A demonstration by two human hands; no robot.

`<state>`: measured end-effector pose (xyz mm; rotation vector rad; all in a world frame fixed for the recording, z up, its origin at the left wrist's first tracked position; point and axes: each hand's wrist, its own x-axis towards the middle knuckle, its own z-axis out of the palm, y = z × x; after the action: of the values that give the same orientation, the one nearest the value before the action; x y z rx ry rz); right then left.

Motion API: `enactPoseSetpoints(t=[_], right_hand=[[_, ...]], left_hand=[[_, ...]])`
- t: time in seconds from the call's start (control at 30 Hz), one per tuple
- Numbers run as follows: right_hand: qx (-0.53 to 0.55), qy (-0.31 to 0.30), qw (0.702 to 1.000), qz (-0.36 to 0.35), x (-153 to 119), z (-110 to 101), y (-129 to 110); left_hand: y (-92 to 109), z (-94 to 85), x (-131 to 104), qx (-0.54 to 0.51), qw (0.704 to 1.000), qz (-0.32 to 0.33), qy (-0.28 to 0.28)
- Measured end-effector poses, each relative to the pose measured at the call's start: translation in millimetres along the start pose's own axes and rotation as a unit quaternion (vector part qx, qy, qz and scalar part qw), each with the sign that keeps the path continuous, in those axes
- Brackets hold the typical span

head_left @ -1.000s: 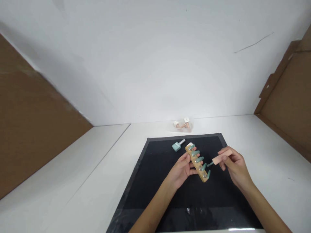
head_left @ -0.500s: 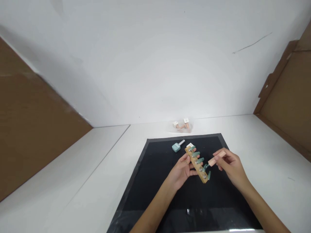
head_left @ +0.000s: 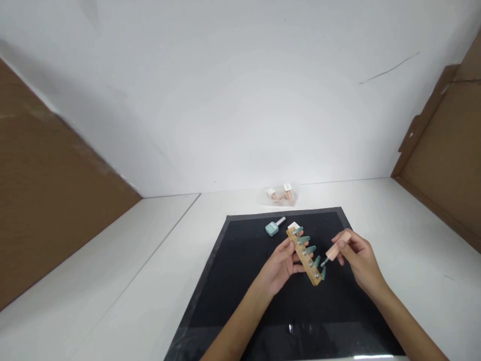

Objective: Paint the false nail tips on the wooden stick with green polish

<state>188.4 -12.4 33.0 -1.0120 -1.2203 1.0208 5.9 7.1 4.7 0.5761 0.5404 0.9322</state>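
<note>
My left hand [head_left: 280, 266] grips a wooden nail display stand [head_left: 307, 260], tilted over the black mat. Several green false nails [head_left: 303, 240] jut from the stand's right side, each beside a round silvery stud. In my right hand [head_left: 356, 254] is a nail polish brush [head_left: 338, 245] with a pale pink handle, pinched between thumb and fingers. Its bristle tip points down and left, close to the two lowest nails; whether it touches one I cannot tell. Behind the top of the stand a white object [head_left: 293, 226] is partly hidden.
A teal nail polish bottle [head_left: 272, 228] with a silver cap lies on the black mat [head_left: 233, 271]. Further back, a clear bag [head_left: 280, 197] holds pink-and-white bottles by the white wall [head_left: 240, 100]. Brown cardboard panels [head_left: 56, 190] flank both sides.
The brush has moved slightly away from the second-lowest nail and tilted more steeply, its tip now lower and further right. The left hand and stand have hardly moved.
</note>
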Motion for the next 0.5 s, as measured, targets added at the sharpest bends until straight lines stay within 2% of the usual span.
enactPoseSetpoints(t=[0.23, 0.5], right_hand=[[0.003, -0.013, 1.0, -0.002, -0.2, 1.8, -1.5], [-0.019, -0.041, 0.999, 0.028, -0.8, 3.9, -4.4]], left_hand=[[-1.9, -1.8, 0.3, 0.027, 1.0, 0.01, -0.013], [-2.0, 0.0, 0.6, 0.038, 0.999, 0.012, -0.015]])
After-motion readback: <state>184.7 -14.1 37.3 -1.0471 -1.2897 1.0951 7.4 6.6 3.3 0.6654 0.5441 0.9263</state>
